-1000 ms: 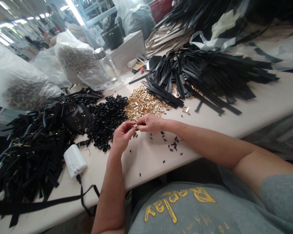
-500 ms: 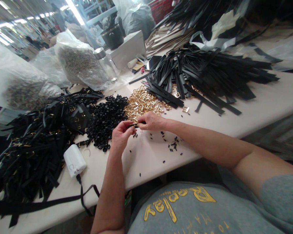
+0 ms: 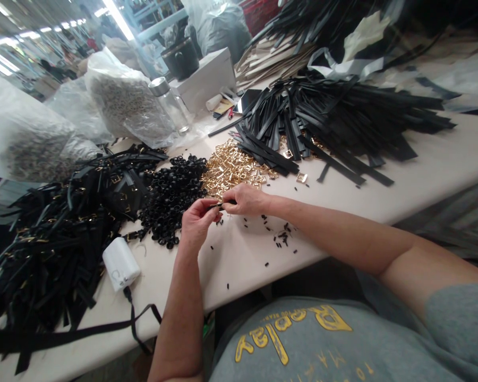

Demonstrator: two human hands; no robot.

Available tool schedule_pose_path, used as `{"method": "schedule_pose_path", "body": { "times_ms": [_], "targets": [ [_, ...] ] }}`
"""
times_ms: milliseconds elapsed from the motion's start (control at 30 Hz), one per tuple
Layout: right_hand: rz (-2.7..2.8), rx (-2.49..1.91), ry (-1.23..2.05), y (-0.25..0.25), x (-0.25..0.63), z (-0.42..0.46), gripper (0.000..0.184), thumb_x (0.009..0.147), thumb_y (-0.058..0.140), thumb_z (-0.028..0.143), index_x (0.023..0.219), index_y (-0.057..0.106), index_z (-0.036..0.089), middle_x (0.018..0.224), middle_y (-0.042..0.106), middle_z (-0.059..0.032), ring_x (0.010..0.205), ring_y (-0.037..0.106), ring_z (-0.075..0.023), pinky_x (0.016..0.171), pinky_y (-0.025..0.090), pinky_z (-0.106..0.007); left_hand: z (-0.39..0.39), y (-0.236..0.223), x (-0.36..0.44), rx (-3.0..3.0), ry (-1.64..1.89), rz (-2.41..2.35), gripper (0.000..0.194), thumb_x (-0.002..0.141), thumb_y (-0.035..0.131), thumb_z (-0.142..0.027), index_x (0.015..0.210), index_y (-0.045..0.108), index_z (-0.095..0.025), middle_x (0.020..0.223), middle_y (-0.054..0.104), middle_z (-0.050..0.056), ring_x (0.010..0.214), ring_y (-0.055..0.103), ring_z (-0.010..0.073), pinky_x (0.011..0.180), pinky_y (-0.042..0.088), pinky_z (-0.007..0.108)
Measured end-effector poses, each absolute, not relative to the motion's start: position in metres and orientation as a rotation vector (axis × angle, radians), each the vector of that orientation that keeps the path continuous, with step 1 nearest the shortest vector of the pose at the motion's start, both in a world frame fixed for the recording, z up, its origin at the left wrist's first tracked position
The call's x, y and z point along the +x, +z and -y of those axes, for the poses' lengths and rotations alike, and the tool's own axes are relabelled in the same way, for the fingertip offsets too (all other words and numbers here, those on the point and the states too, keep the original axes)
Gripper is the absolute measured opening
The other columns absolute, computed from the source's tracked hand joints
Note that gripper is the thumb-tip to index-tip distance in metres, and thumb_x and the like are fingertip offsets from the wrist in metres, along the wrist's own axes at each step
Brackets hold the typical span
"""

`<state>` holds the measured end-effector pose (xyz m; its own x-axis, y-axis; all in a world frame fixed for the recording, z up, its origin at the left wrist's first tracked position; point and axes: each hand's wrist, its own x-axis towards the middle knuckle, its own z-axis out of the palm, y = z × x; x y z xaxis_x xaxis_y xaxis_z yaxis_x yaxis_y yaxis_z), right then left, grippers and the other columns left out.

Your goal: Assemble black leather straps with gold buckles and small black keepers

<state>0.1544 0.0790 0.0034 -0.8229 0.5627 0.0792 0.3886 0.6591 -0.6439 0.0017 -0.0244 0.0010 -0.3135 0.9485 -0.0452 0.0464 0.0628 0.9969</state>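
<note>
Both hands meet over the table, pinching one short black strap (image 3: pixel 220 205) between them. My left hand (image 3: pixel 197 220) grips one end with thumb and fingers. My right hand (image 3: pixel 249 200) is closed round the other end, and its fingers hide much of the strap. Whether a buckle is on it, I cannot tell. Just beyond the hands lies a heap of gold buckles (image 3: pixel 229 167). Left of that is a pile of small black loops (image 3: pixel 169 204). Loose black strips (image 3: pixel 330 114) are heaped to the right, and buckled straps (image 3: pixel 59 233) at the left.
A white box-shaped device (image 3: pixel 121 263) with a black cable sits near the front edge. Small black bits (image 3: pixel 284 233) are scattered on the table (image 3: pixel 239 265). Behind stand a glass bottle (image 3: pixel 171 103), filled plastic bags (image 3: pixel 121 101), a dark pot (image 3: pixel 180 59) and a white box (image 3: pixel 211 77).
The hands stay together at the same place with only a slight shift of the fingers on the strap. The camera view has moved a little.
</note>
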Motion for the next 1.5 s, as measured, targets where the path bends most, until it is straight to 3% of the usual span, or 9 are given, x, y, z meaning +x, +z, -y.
{"method": "schedule_pose_path", "body": {
  "times_ms": [967, 1500],
  "targets": [
    [2.881, -0.715, 0.611, 0.005, 0.154, -0.07, 0.029, 0.09, 0.048, 0.024, 0.111, 0.066, 0.016, 0.095, 0.069, -0.009, 0.076, 0.056, -0.0178, 0.061, 0.025, -0.026, 0.027, -0.012, -0.001, 1.23, 1.274, -1.585, 0.022, 0.076, 0.073, -0.033, 0.091, 0.069, -0.017, 0.075, 0.067, 0.001, 0.063, 0.061, 0.0109, 0.06, 0.051, 0.022],
    [2.737, -0.791, 0.685, 0.006, 0.153, -0.074, 0.021, 0.087, 0.05, 0.024, 0.087, 0.069, 0.017, 0.075, 0.063, -0.0032, 0.062, 0.043, -0.0122, 0.057, 0.021, -0.025, 0.022, -0.001, 0.002, 1.104, 1.364, -1.54, 0.036, 0.069, 0.078, -0.037, 0.095, 0.067, -0.015, 0.079, 0.069, 0.003, 0.062, 0.065, 0.0124, 0.06, 0.054, 0.024]
  ]
}}
